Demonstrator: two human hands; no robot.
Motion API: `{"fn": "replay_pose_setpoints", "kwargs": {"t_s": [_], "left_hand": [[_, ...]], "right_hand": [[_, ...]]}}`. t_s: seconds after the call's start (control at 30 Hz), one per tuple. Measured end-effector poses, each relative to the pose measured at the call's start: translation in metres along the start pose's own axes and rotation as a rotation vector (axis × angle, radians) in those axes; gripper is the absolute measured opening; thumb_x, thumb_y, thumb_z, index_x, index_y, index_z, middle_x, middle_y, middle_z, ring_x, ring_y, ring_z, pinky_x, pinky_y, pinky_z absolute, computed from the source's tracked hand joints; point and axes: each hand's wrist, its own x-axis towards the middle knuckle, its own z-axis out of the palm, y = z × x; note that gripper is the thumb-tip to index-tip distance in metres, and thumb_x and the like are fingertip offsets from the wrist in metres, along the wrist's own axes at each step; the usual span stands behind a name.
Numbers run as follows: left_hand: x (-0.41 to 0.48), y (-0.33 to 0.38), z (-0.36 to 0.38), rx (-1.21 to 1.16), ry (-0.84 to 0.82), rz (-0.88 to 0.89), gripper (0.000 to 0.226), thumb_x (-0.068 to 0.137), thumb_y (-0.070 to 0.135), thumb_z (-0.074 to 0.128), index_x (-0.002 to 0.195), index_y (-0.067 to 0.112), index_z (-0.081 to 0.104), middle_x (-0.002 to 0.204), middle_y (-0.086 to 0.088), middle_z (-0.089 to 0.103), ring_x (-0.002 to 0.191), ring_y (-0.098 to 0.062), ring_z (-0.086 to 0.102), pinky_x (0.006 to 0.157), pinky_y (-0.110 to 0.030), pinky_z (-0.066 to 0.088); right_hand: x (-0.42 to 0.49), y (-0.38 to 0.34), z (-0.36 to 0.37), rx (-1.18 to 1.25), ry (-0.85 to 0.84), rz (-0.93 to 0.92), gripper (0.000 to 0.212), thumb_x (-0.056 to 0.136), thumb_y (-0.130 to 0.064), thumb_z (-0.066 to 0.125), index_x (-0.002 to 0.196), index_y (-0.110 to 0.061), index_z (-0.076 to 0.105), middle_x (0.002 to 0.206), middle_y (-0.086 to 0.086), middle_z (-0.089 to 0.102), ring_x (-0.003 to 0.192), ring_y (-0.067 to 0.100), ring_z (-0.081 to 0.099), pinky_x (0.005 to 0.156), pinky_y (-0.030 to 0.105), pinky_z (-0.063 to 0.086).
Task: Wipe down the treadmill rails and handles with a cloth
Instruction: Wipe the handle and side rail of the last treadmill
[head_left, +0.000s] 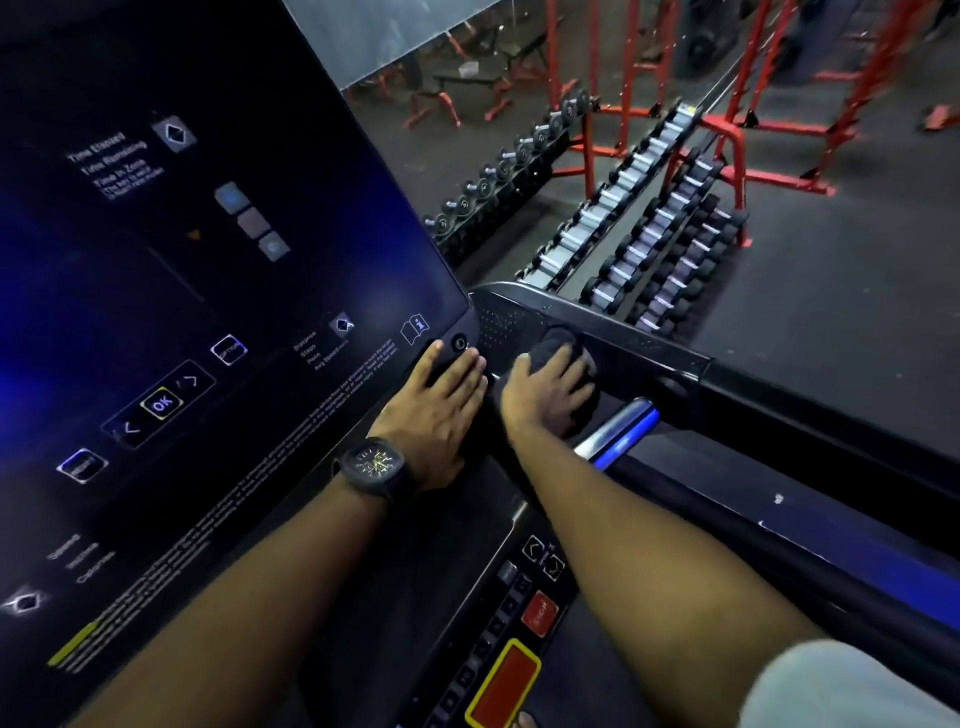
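A dark cloth (558, 340) lies bunched on the treadmill's black right-hand tray beside the console. My right hand (545, 387) covers the cloth, fingers curled over it and pressing it onto the tray. My left hand (441, 400), with a black watch on its wrist, rests flat with straight fingers on the lower right corner of the console (208, 260). The black side rail (779, 415) runs from the tray toward the lower right, and a shiny metal handle (621, 423) sits just below my right hand.
A red stop button (539, 613) and a red, yellow-edged safety pad (506, 680) sit on the control strip under my right forearm. Beyond the treadmill stand dumbbell racks (649, 228) and red steel frames (727, 104) on a dark gym floor.
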Motion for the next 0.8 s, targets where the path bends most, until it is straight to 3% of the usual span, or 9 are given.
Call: {"fn": "replay_pose_setpoints", "kwargs": {"t_s": [0.17, 0.27, 0.33, 0.4, 0.5, 0.57, 0.7, 0.77, 0.8], "left_hand": [[0.0, -0.001, 0.003, -0.028, 0.032, -0.003, 0.087, 0.094, 0.053, 0.031, 0.158, 0.002, 0.0, 0.166, -0.018, -0.007, 0.153, -0.033, -0.01, 0.114, -0.065, -0.018], [0.001, -0.001, 0.004, -0.035, 0.039, 0.001, 0.09, 0.093, 0.057, 0.03, 0.157, 0.002, 0.0, 0.166, -0.019, -0.006, 0.153, -0.034, -0.01, 0.116, -0.065, -0.013], [0.001, -0.001, 0.004, -0.035, 0.042, 0.007, 0.091, 0.092, 0.058, 0.032, 0.157, 0.002, 0.002, 0.166, -0.019, -0.004, 0.153, -0.034, -0.008, 0.116, -0.066, -0.013], [0.001, -0.001, 0.005, -0.046, 0.064, 0.012, 0.091, 0.091, 0.057, 0.036, 0.158, 0.002, 0.008, 0.166, -0.019, 0.003, 0.154, -0.035, -0.004, 0.115, -0.066, -0.014], [0.001, -0.003, 0.007, -0.047, 0.057, 0.008, 0.091, 0.089, 0.056, 0.041, 0.157, 0.002, 0.015, 0.166, -0.018, 0.01, 0.154, -0.035, 0.003, 0.114, -0.067, -0.016], [0.002, -0.002, 0.007, -0.034, 0.056, 0.018, 0.093, 0.089, 0.059, 0.04, 0.157, 0.002, 0.013, 0.166, -0.019, 0.007, 0.154, -0.035, 0.0, 0.114, -0.067, -0.016], [0.003, -0.001, 0.006, -0.015, 0.061, 0.016, 0.096, 0.089, 0.061, 0.04, 0.157, 0.001, 0.011, 0.166, -0.019, 0.004, 0.154, -0.036, -0.003, 0.115, -0.067, -0.013], [0.002, -0.001, 0.005, -0.011, 0.063, 0.014, 0.094, 0.088, 0.059, 0.042, 0.157, 0.002, 0.014, 0.166, -0.018, 0.008, 0.154, -0.035, 0.0, 0.115, -0.067, -0.014], [0.002, -0.001, 0.005, -0.006, 0.057, 0.008, 0.092, 0.088, 0.057, 0.042, 0.157, 0.002, 0.015, 0.166, -0.018, 0.008, 0.154, -0.035, 0.0, 0.114, -0.067, -0.016]], "right_hand": [[-0.004, -0.002, -0.005, 0.162, -0.07, 0.324, 0.073, 0.103, -0.041, 0.045, 0.163, -0.021, 0.009, 0.17, 0.01, -0.001, 0.153, 0.044, 0.003, 0.121, 0.056, 0.013], [-0.023, 0.003, 0.005, 0.085, -0.136, 0.148, 0.072, 0.102, -0.038, 0.046, 0.163, -0.022, 0.011, 0.171, 0.007, -0.002, 0.153, 0.044, 0.0, 0.122, 0.053, 0.013], [-0.011, 0.004, 0.004, 0.021, -0.092, 0.03, 0.07, 0.102, -0.039, 0.045, 0.163, -0.025, 0.014, 0.171, 0.004, 0.001, 0.153, 0.042, 0.002, 0.121, 0.052, 0.016], [0.003, 0.003, -0.004, 0.03, -0.044, 0.03, 0.069, 0.102, -0.042, 0.045, 0.162, -0.027, 0.016, 0.171, 0.003, 0.005, 0.153, 0.041, 0.005, 0.121, 0.052, 0.017], [0.007, -0.001, -0.009, 0.271, -0.065, 0.373, 0.073, 0.103, -0.038, 0.046, 0.163, -0.023, 0.009, 0.17, 0.013, 0.002, 0.152, 0.044, 0.011, 0.121, 0.054, 0.016], [-0.009, 0.0, -0.006, 0.317, -0.107, 0.477, 0.076, 0.103, -0.035, 0.048, 0.164, -0.02, 0.005, 0.169, 0.017, -0.003, 0.152, 0.044, 0.011, 0.121, 0.052, 0.013], [-0.016, 0.001, -0.002, 0.129, -0.131, 0.171, 0.072, 0.102, -0.037, 0.047, 0.163, -0.026, 0.01, 0.171, 0.006, -0.003, 0.153, 0.044, -0.003, 0.122, 0.054, 0.013], [0.002, 0.003, -0.007, 0.051, -0.077, 0.027, 0.07, 0.101, -0.039, 0.047, 0.163, -0.029, 0.015, 0.171, 0.002, 0.003, 0.154, 0.041, 0.001, 0.123, 0.053, 0.016], [0.009, 0.004, -0.008, 0.059, -0.059, 0.045, 0.069, 0.101, -0.039, 0.047, 0.163, -0.029, 0.016, 0.171, 0.002, 0.004, 0.154, 0.04, 0.003, 0.124, 0.052, 0.015]]}}
